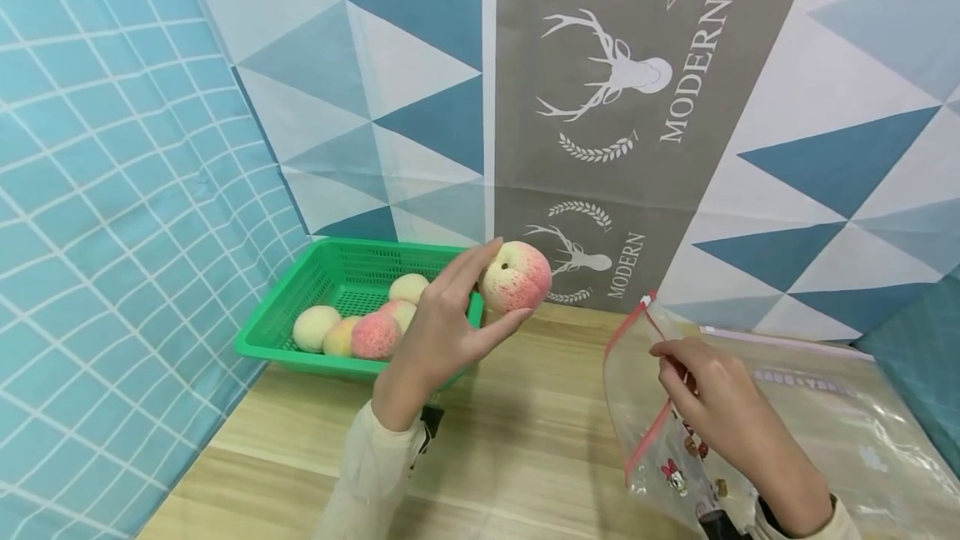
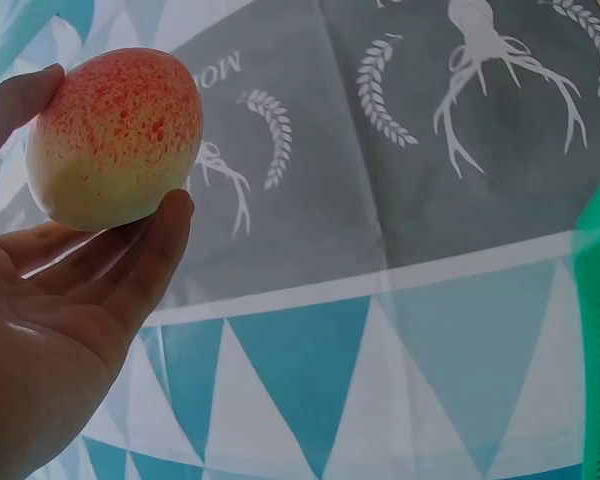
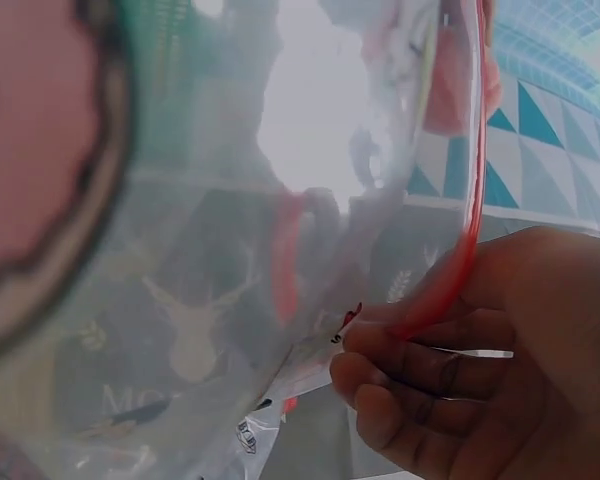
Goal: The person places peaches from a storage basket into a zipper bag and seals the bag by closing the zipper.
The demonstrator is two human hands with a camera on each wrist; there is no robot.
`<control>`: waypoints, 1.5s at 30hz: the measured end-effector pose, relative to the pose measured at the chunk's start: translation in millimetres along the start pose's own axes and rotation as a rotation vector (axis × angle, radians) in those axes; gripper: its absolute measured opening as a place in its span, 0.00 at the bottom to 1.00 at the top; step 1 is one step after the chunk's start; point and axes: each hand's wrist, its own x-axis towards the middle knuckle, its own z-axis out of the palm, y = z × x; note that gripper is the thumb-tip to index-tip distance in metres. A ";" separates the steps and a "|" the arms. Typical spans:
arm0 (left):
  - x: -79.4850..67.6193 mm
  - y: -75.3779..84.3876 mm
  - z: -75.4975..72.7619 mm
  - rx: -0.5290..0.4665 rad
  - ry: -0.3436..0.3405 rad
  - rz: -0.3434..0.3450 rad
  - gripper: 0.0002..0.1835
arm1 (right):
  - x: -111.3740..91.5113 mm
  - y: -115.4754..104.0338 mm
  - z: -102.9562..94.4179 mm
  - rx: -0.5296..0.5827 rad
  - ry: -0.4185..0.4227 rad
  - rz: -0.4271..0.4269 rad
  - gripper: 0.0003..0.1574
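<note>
Between the thumb and fingers of my left hand (image 1: 442, 319) is a pink-and-cream peach (image 1: 517, 277), held up beside the basket's right end. In the left wrist view the same peach (image 2: 115, 140) shows its red-speckled side. My right hand (image 1: 723, 402) pinches the red-edged rim of a clear zip bag (image 1: 630, 390) printed with small cartoon figures. The bag's mouth gapes toward the left. In the right wrist view, the clear plastic fills much of the picture, and the fingers (image 3: 430, 370) grip its red zip edge.
A green plastic basket (image 1: 255, 344) at the back left holds several more peaches (image 1: 377, 335). Another clear bag (image 1: 832, 415) with a pale zip lies flat on the wooden table (image 1: 525, 440) at the right. Patterned cloth (image 1: 420, 65) hangs behind, and blue checked cloth (image 1: 112, 232) on the left.
</note>
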 end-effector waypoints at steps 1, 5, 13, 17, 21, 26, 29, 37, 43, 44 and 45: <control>0.4 1.9 0.1 0.000 0.003 0.007 0.40 | 0.2 -0.4 -0.2 -0.001 -0.002 -0.003 0.11; 1.2 8.2 2.8 -0.013 0.004 0.041 0.40 | 0.4 -2.6 -1.1 0.005 -0.014 -0.009 0.12; -0.4 19.7 18.9 -0.078 -0.079 0.120 0.40 | -2.0 -6.8 -0.4 0.017 -0.042 -0.064 0.14; -1.8 26.5 25.3 -0.100 -0.113 0.142 0.40 | -3.2 -8.4 0.1 0.018 -0.075 -0.093 0.17; -3.9 32.5 29.6 -0.083 -0.134 0.160 0.40 | -3.8 -10.9 0.1 0.040 -0.090 -0.100 0.17; -5.6 38.3 34.1 -0.059 -0.163 0.184 0.40 | -5.8 -15.0 -0.2 0.055 -0.077 -0.102 0.18; -6.3 40.6 37.3 -0.033 -0.180 0.200 0.41 | -7.0 -16.3 -0.6 0.066 -0.052 -0.107 0.18; -9.6 44.1 48.1 0.018 -0.281 0.199 0.41 | -8.6 -19.2 -5.7 0.106 -0.007 -0.086 0.20; -10.1 41.3 49.7 0.027 -0.352 0.176 0.40 | -9.0 -20.9 -7.7 0.079 0.063 -0.077 0.22; -10.2 40.7 49.4 0.039 -0.367 0.174 0.40 | -9.1 -21.2 -7.7 0.076 0.074 -0.074 0.22; -10.5 40.0 48.9 0.054 -0.388 0.168 0.40 | -9.3 -21.6 -7.8 0.075 0.084 -0.070 0.22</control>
